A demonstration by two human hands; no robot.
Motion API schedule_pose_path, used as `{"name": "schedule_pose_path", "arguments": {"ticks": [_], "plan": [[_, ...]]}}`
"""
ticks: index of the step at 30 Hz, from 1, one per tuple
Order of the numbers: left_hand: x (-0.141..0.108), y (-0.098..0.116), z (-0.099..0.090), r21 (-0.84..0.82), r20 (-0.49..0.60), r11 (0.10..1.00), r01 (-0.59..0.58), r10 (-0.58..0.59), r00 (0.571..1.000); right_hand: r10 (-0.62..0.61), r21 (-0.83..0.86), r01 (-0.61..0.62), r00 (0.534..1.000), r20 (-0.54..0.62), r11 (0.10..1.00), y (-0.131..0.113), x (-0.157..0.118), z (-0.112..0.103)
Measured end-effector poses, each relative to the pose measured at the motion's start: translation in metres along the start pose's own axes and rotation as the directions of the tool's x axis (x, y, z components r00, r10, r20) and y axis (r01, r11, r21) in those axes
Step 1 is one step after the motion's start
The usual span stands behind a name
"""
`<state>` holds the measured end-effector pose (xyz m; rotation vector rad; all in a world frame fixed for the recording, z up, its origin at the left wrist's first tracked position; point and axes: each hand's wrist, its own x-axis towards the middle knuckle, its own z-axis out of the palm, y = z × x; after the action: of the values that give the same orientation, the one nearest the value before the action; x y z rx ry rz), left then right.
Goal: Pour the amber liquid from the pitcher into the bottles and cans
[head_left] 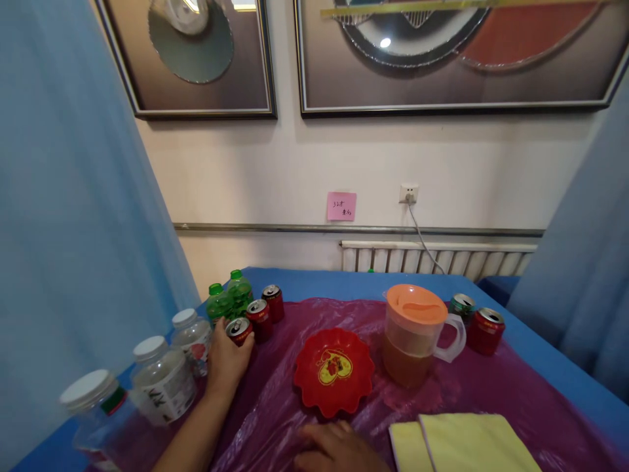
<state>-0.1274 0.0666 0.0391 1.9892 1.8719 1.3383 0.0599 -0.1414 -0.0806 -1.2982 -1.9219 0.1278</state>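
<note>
My left hand [230, 360] is wrapped round a red drink can [239, 330], the nearest of a row on the left side of the table. Two more cans, a red one [259, 319] and a dark red one [273, 303], stand just behind it. Low in the middle, my right hand [339, 447] hangs near the front of a red scalloped plate [334, 397]; its fingers are partly blurred and I see nothing in them. To the plate's right stands a clear pitcher [407, 364] with an orange lid, part filled with amber liquid.
Green bottles [239, 295] and clear jars with white lids [164, 387] line the left edge. A green can [462, 305] and a red can [486, 331] stand at the right. A folded yellow cloth [472, 442] lies in front on the purple plastic sheet [275, 406].
</note>
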Motion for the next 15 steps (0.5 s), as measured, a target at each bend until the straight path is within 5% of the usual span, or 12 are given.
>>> {"name": "schedule_pose_path", "arguments": {"ticks": [3, 5, 10, 15], "plan": [[-0.003, 0.011, -0.01, -0.002, 0.007, 1.0, 0.016, -0.016, 1.0, -0.158, 0.0, 0.158, 0.986, 0.054, 0.987, 0.013, 0.003, -0.039], [-0.011, 0.027, -0.02, -0.009, -0.001, 1.0, 0.001, -0.001, 1.0, -0.159, 0.005, 0.159, 0.987, -0.002, 0.987, 0.014, 0.005, -0.062], [-0.055, 0.088, -0.038, -0.095, 0.096, 0.987, -0.127, 0.136, 0.986, 0.017, 0.083, 0.001, 0.978, -0.206, 0.997, 0.002, 0.019, -0.093], [-0.103, 0.14, -0.024, -0.289, 0.268, 0.943, -0.167, 0.248, 0.931, 0.239, 0.208, -0.183, 0.927, -0.29, 0.961, -0.002, 0.044, -0.091]]}}
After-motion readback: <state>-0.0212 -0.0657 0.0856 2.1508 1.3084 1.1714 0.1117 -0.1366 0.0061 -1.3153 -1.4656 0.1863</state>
